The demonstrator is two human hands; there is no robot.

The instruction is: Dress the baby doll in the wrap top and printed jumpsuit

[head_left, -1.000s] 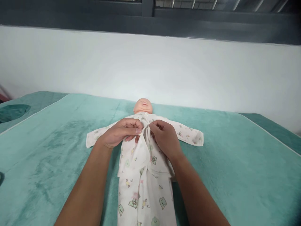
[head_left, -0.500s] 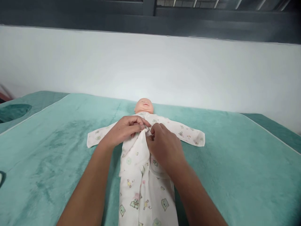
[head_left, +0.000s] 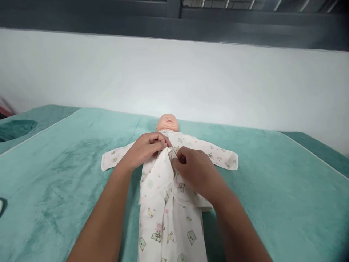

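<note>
A baby doll [head_left: 167, 123] lies on its back, dressed in a white baby top [head_left: 152, 178] printed with small green and yellow figures. Its sleeves spread out to both sides. My left hand [head_left: 148, 147] is closed, pinching the lifted front edge of the top at the chest. Close beside it, my right hand [head_left: 195, 167] is closed too, with thumb and forefinger on the top's opening edge. Any fastener there is hidden by my fingers. White baby trousers [head_left: 174, 236] in the same print cover the legs and run out of view below.
A teal plush blanket [head_left: 272, 196] lies beneath the doll. Behind it stands a white wall [head_left: 174, 80] with a dark window frame [head_left: 109, 18] above. At the far left edge a small white object [head_left: 1, 205] is partly cut off.
My right hand has shifted slightly right and down, away from my left hand. More of the top's lower right edge shows. My left hand stays almost in place.
</note>
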